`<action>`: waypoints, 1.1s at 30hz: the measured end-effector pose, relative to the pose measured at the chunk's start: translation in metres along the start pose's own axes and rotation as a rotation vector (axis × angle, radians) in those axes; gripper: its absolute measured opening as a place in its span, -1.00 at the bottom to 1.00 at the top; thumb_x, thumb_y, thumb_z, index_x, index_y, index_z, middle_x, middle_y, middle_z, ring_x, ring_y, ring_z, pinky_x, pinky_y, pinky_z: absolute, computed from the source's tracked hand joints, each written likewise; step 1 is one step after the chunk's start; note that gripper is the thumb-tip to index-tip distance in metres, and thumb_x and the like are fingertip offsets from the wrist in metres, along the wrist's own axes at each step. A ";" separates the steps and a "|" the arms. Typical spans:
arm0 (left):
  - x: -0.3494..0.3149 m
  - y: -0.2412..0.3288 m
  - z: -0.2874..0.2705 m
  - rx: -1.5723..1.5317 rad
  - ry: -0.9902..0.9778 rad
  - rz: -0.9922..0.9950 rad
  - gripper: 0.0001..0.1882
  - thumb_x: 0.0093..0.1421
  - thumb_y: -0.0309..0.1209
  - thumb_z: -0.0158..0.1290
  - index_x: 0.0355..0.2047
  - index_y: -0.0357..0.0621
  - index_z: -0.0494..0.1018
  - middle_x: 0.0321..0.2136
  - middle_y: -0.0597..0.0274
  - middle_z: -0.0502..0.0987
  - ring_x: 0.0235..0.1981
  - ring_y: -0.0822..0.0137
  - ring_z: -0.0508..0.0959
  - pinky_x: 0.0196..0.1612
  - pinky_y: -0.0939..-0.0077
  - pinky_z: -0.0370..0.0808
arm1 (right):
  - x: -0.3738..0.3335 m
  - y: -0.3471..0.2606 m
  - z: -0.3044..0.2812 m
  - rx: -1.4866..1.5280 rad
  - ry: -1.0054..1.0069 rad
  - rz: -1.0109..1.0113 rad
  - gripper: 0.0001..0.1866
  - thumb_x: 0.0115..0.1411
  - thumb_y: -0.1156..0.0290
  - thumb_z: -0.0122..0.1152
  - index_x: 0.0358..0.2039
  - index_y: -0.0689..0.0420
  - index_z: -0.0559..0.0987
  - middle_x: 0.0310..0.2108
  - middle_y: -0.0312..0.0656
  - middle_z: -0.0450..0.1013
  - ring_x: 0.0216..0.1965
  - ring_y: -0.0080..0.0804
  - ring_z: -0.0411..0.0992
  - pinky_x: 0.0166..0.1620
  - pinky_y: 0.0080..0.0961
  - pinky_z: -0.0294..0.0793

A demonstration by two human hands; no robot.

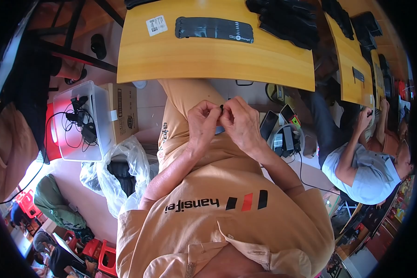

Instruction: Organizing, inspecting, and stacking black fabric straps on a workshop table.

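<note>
Above my lap, just short of the table's near edge, my left hand (203, 124) and my right hand (242, 123) meet at the fingertips. Both are closed in a pinch on a small black piece (221, 107), mostly hidden by the fingers, so its kind does not show. Beyond them is the yellow wooden table (208, 62). Lying on it are a flat bundle of dark grey straps (213, 29) with a row of light marks, a white printed label (156, 25) and, at the far right, a heap of black fabric-like pieces (287, 21).
On the left stand a clear plastic bin (69, 139) holding black cables, a cardboard box (123, 109) and a clear plastic bag (141, 162). A round container (303, 139) with devices sits by my right. Farther right, a co-worker (361, 169) sits at another yellow table (350, 69).
</note>
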State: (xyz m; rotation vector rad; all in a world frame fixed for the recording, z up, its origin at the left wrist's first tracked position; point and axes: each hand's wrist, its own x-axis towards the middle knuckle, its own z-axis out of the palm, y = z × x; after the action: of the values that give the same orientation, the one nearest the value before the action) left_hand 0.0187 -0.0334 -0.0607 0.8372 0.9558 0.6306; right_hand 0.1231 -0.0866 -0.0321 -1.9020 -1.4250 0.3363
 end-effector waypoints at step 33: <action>0.006 0.012 -0.008 0.648 -0.199 0.168 -0.73 0.21 -0.34 -0.11 -0.54 -0.30 0.32 -0.67 -0.12 0.36 -0.58 -0.07 0.39 -0.50 0.25 0.32 | -0.001 0.005 0.000 0.268 -0.019 0.159 -0.95 0.03 0.66 0.09 -0.48 0.29 0.42 -0.56 -0.18 0.36 -0.59 -0.49 0.42 -0.52 -0.62 0.40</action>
State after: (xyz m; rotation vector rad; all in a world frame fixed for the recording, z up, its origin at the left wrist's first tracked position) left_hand 0.0132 -0.0200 -0.0554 1.5384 0.9203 0.3643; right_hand 0.1262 -0.0884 -0.0357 -1.7973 -1.1775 0.5918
